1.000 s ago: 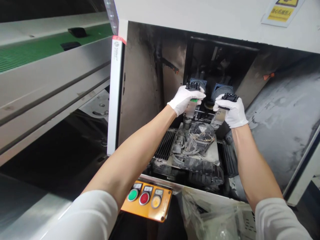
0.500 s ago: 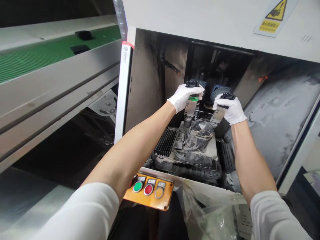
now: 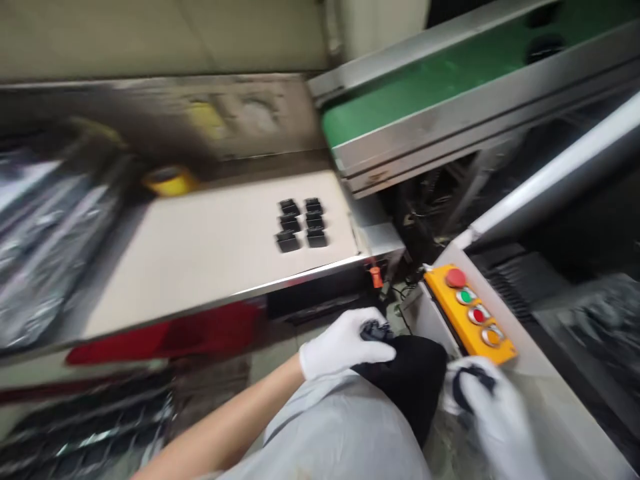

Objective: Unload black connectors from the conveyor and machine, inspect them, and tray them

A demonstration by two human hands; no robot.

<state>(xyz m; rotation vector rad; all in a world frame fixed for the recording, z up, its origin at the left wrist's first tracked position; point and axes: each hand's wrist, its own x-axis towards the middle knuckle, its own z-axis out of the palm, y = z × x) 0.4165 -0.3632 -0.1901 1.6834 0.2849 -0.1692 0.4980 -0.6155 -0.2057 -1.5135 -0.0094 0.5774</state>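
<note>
Head cam: gloved hands [image 3: 345, 343] w/ black parts [image 3: 375, 330] by yellow btn box [image 3: 467, 313].

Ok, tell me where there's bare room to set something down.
The cream panel is bare between the blurred yellow object and the six black pieces. It is crowded by the orange button box, with the left hand, holding a small black piece, and the right hand close beside it.

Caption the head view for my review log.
Gloved left hand grips a small black part beside an orange control box; six black parts sit on a white shelf.
</note>
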